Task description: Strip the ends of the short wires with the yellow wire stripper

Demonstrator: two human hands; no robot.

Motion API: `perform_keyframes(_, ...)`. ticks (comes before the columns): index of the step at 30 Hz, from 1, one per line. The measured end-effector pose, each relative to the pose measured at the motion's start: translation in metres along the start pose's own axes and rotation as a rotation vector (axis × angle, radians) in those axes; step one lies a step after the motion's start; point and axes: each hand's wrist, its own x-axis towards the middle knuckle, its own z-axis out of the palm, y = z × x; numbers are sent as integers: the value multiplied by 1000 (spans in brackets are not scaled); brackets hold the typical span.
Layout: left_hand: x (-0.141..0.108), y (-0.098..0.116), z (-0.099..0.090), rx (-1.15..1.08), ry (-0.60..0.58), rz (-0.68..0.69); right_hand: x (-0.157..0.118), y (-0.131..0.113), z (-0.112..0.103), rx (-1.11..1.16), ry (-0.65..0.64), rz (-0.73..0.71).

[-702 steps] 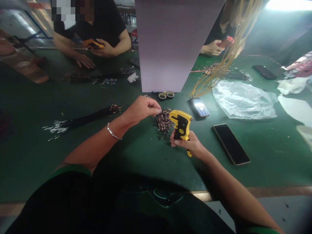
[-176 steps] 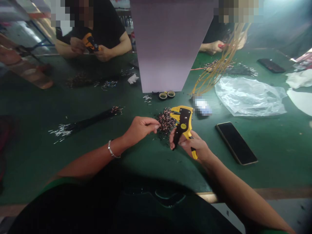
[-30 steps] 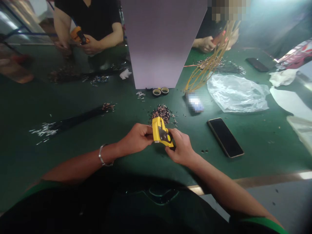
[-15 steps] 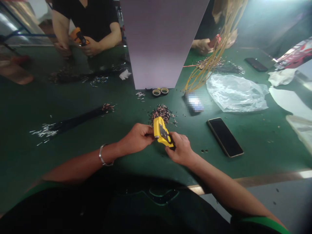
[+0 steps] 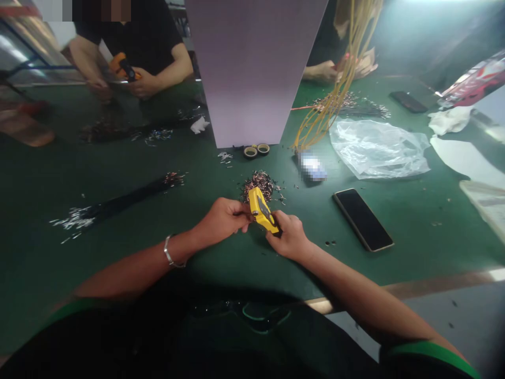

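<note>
My right hand (image 5: 288, 237) grips a yellow and black wire stripper (image 5: 262, 211), which tilts up towards my left hand. My left hand (image 5: 223, 220) pinches a thin dark short wire (image 5: 237, 213) close to the tool's jaw. The jaw end is partly hidden behind my fingers. Just beyond the tool lies a heap of short wires with bare metal ends (image 5: 258, 185) on the green mat (image 5: 197, 263), with loose pieces scattered around it.
A bundle of black wires (image 5: 126, 200) lies at the left. Beyond the heap stand two tape rolls (image 5: 250, 151), a pixelated object (image 5: 311, 166), yellow cables (image 5: 331, 89), and a plastic bag (image 5: 374, 150). A smartphone (image 5: 363, 219) lies right. Two co-workers' hands (image 5: 142, 89) work behind a pale panel (image 5: 252, 68).
The stripper has tilted slightly in my hands, which stay close together in front of the heap. The whole view has drifted a little to the left.
</note>
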Motion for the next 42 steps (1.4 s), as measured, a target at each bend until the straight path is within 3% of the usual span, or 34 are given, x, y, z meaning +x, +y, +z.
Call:
perform_keyframes(8,2,0,0,-7,4,40,3,0,-3,-95,20,-57)
perform_keyframes(16,5,-1,1,27,14,74,6,7,6,-32,39,-73)
perform_keyframes(21,8,-2,-1,90,3,85,8,10,10,36,17,96)
perform_keyframes(25,9,-4,-4,47,93,7,10,12,-2,261,9,317)
perform_keyframes(28,9,-3,-11,45,151,16,12,13,-18,518,-49,427)
perform_keyframes(33,11,0,-29,161,267,126,15,7,-37,775,-274,413)
perform_keyframes(37,12,0,-38,251,290,244,14,-1,-38,910,-386,427)
perform_keyframes(42,8,3,-35,264,258,313,13,-4,-37,993,-441,432)
